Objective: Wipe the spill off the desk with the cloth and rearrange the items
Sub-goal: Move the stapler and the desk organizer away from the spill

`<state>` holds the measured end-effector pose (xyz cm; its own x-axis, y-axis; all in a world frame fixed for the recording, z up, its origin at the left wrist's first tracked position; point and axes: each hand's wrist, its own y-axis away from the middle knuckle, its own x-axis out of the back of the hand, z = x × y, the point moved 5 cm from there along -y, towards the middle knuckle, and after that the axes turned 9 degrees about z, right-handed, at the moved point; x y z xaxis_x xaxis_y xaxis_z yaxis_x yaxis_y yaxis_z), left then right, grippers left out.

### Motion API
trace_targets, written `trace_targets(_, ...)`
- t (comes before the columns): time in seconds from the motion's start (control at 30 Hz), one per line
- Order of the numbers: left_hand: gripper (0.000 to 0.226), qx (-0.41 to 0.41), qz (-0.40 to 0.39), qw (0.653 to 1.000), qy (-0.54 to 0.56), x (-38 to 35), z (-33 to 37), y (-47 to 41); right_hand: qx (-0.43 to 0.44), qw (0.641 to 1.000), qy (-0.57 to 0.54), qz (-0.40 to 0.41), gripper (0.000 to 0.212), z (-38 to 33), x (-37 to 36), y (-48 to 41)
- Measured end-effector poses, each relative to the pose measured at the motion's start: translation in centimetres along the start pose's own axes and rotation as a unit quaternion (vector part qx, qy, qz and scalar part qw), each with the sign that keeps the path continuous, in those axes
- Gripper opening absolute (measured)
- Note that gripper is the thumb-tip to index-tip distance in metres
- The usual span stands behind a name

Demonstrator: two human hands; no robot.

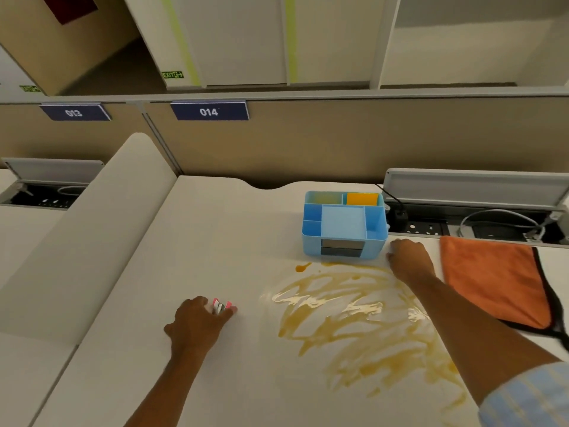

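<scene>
A wide smeared yellow-brown spill [363,322] covers the middle and right of the white desk [215,241]. An orange cloth [492,275] with a dark edge lies flat at the right. A light blue desk organiser [343,224] stands behind the spill, with a yellow pad in its back compartment. My left hand [197,325] rests on the desk left of the spill, closed around a small pink and white item [221,306]. My right hand [409,260] lies knuckles-up beside the organiser's right front corner, fingers curled; whether it holds anything is hidden.
A beige partition [338,140] with number plates 013 and 014 runs along the back. An open cable tray [480,223] with sockets, a plug and grey cables sits behind the cloth. A white side divider [92,229] bounds the desk on the left.
</scene>
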<state>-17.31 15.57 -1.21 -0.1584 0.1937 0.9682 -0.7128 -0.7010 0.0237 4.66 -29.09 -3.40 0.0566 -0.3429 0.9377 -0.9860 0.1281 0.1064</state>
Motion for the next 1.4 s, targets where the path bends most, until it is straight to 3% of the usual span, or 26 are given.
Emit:
trace_targets(0.07,0.064,-0.004,0.019,0.998,0.068,0.8,1.8,-0.4,-0.025,0.998,-0.056,-0.002,0.035,-0.7,0.6,0.1)
trace_targets(0.23,0.047,-0.036,-0.029,0.946,0.32,0.1,13.2,-0.5,-0.074,0.979,-0.182,0.055,0.034,0.0,3.8,-0.2)
trace_targets(0.37,0.044,0.012,-0.119,0.915,0.385,-1.8,20.4,-0.3,-0.116,0.945,-0.29,0.099,0.03,-0.3,4.7,0.1)
trace_targets(0.47,0.025,0.0,-0.145,0.896,0.42,-2.8,23.8,-0.5,-0.104,0.94,-0.312,0.095,0.028,-1.1,4.9,0.2)
trace_targets(0.57,0.034,-0.022,-0.151,0.892,0.426,-3.4,26.0,-0.7,-0.097,0.929,-0.34,0.11,0.036,-1.2,5.2,0.5)
trace_targets(0.73,0.021,-0.032,-0.167,0.9,0.402,-4.8,27.6,-0.5,-0.07,0.94,-0.325,0.083,0.019,-1.0,4.9,0.9)
trace_targets(0.97,0.016,-0.025,-0.157,0.912,0.379,-5.1,28.4,-0.8,-0.09,0.931,-0.346,0.073,0.026,-0.8,4.8,1.0)
trace_targets(1.23,0.019,-0.048,-0.132,0.916,0.376,-3.1,26.3,-2.7,-0.088,0.921,-0.367,0.096,0.027,-3.6,4.8,1.6)
trace_targets(1.4,0.021,-0.061,-0.104,0.915,0.386,-0.3,21.7,-5.8,-0.027,0.925,-0.368,0.095,0.026,-9.2,4.1,3.6)
